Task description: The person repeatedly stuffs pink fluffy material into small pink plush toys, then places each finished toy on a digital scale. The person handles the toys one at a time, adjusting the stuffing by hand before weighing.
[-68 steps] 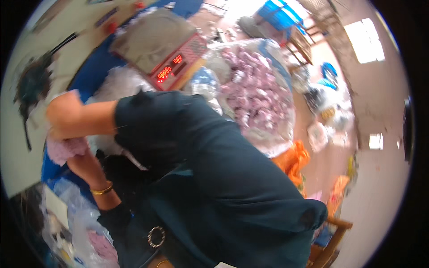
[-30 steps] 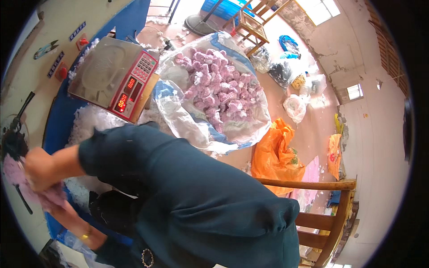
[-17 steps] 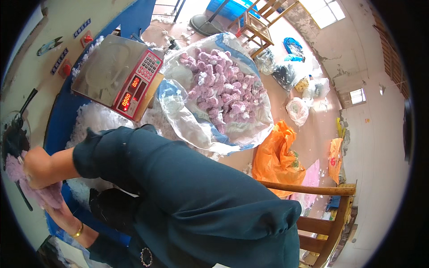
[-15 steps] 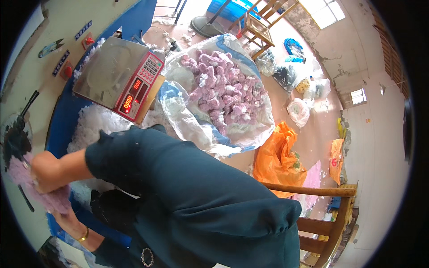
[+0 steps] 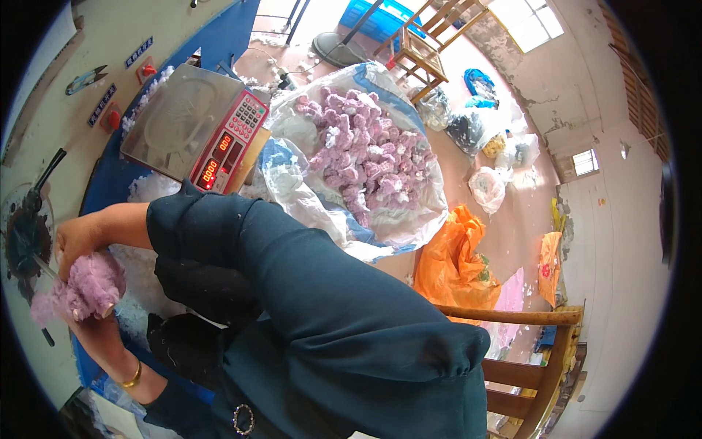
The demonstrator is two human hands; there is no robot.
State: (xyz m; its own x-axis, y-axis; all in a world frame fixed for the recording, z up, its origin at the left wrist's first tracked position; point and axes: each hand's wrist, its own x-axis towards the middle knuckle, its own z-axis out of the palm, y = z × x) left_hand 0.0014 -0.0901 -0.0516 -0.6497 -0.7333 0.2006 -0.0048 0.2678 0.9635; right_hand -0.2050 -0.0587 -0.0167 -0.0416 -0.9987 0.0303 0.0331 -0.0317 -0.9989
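Both my hands are at a fluffy purple plush piece [image 5: 99,282] at the far left, in front of the wall of a blue machine. My right hand [image 5: 75,238] grips its upper edge with bent fingers. My left hand [image 5: 91,325], below a gold bangle, holds it from underneath, with most of the fingers hidden by the plush. A thin metal tube [image 5: 45,267] sticks out of a round dark opening [image 5: 28,238] and meets the plush at its left side. Whether the tube is inside the plush I cannot tell.
White fluffy stuffing [image 5: 150,186] lies in the blue bin beneath my arms. A scale [image 5: 179,121] sits beyond them. Right of it, a large woven sack [image 5: 289,194] holds many purple plush pieces. An orange bag [image 5: 453,256] and a wooden chair [image 5: 512,316] are to the right.
The plush piece has turned and now looks bunched and rounder. My right hand has moved up and slightly right, uncovering the metal tube, and its forearm has risen towards the scale.
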